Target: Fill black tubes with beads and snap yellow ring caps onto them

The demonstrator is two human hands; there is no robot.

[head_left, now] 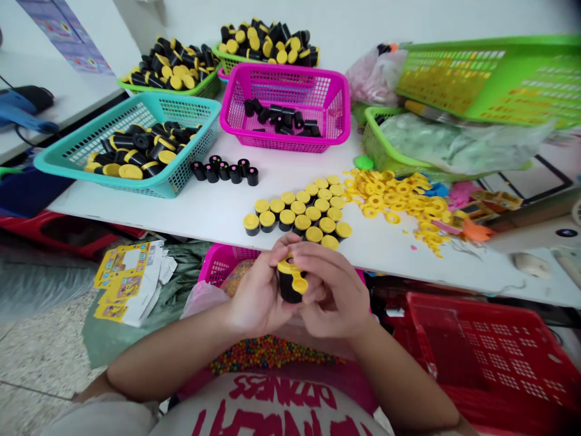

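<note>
Between my hands, just past the table's front edge, is a black cylinder with a yellow ring cap whose small round flap hangs open at its side. My left hand wraps round the cylinder from the left. The fingers of my right hand curl over the cap and its right side. On the white table beyond them stand several black cylinders with yellow lids. Yellow ring pieces lie heaped to their right. Several black cylinders without yellow lids stand further left.
A teal basket of capped cylinders is at the left, a magenta basket of black pieces at the back. Green baskets flank them. Small colourful balls lie below my hands. A red crate is at the lower right.
</note>
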